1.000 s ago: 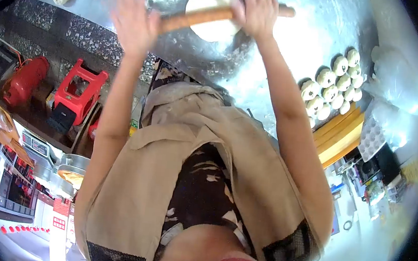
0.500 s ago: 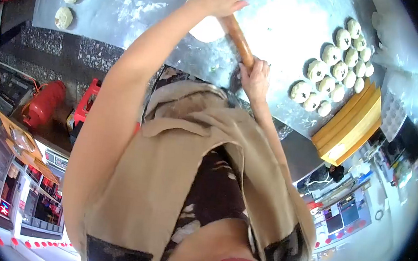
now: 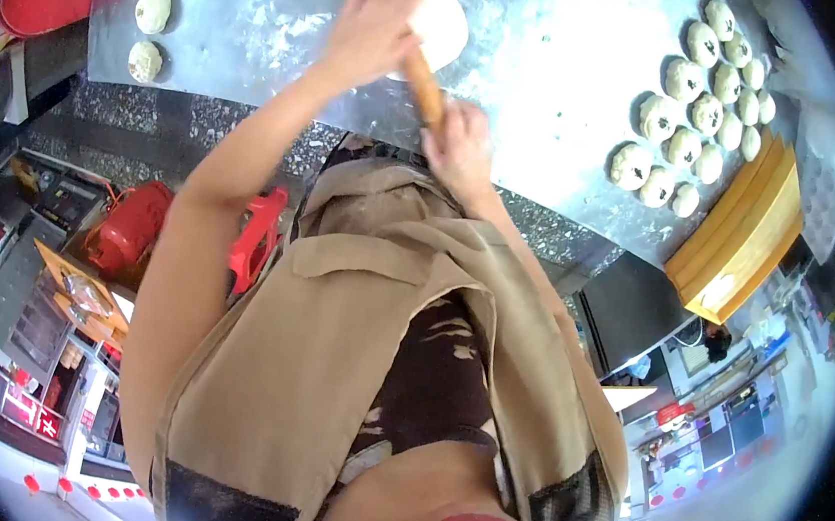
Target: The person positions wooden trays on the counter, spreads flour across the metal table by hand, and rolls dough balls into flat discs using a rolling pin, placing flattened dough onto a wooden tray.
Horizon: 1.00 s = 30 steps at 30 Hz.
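Note:
A wooden rolling pin (image 3: 422, 84) lies slantwise over a round, flat sheet of white dough (image 3: 444, 32) on the metal worktop. My left hand (image 3: 374, 30) is closed over the far part of the pin, slightly smeared by motion. Around the pin's near end, by the worktop's front edge, the fingers of my right hand (image 3: 462, 149) are wrapped. Part of the dough is hidden under the pin and my left hand; most of what shows is on the pin's right side.
Several filled dough balls (image 3: 683, 145) stand in rows at the right of the floured metal worktop (image 3: 573, 105). More dough balls (image 3: 152, 12) line its left end. Yellow wooden trays (image 3: 742, 231) adjoin the right edge. A red gas cylinder (image 3: 135, 223) and a red stool (image 3: 259, 240) are below left.
Both hands and the rolling pin have moved left across the dough. More dough now shows to the right of the pin. The whole view has shifted a little.

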Each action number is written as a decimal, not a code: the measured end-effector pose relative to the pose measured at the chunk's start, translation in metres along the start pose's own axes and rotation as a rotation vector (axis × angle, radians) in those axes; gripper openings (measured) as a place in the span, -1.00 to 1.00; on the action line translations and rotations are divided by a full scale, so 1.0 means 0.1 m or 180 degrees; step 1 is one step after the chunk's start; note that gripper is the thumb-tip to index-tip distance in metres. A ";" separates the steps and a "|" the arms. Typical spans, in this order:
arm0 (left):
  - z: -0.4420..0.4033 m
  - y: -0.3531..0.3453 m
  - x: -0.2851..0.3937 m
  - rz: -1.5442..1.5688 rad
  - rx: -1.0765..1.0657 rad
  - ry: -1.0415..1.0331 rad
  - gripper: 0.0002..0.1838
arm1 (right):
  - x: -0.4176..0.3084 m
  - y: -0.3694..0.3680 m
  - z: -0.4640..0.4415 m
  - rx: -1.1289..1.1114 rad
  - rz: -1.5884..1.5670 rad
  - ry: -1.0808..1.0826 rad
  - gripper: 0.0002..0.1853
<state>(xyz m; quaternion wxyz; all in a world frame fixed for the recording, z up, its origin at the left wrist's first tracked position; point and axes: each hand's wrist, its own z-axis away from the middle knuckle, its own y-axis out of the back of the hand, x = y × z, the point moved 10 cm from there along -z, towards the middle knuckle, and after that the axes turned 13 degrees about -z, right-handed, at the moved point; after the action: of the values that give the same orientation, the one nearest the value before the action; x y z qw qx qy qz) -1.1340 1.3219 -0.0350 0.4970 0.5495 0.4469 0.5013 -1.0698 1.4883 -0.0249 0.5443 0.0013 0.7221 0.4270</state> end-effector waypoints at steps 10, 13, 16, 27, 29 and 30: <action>-0.50 0.55 0.65 0.1956 0.1176 0.0356 -0.56 | 1.01 1.26 0.06 0.0950 0.1261 -0.0856 -0.58; -0.01 0.12 -0.30 0.0664 0.0903 0.1897 -0.18 | 0.93 1.43 -0.06 0.1344 0.1459 -0.0903 -0.54; -0.06 -0.36 -0.55 0.1485 0.0155 0.1937 -0.37 | 0.81 1.28 -0.11 0.1652 0.0597 -0.0729 -0.49; -0.48 1.04 2.83 0.0700 0.0511 -0.0945 -0.90 | 1.17 1.02 0.49 0.0583 -0.7556 -0.2619 0.02; -0.52 1.10 3.80 0.0851 0.0507 -0.1527 -0.89 | 1.42 1.98 0.72 0.1632 -0.6808 -0.1661 -0.03; -0.53 1.16 4.25 0.1058 0.0377 -0.1934 -0.79 | 1.58 2.42 0.88 0.1904 -0.6746 -0.1294 -0.05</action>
<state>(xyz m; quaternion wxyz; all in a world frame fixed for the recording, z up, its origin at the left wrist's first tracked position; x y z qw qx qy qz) -1.1455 1.7350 0.1263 0.4861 0.7667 0.2114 0.3621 -1.1769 1.7705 -0.0030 0.7187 -0.4139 0.3296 -0.4512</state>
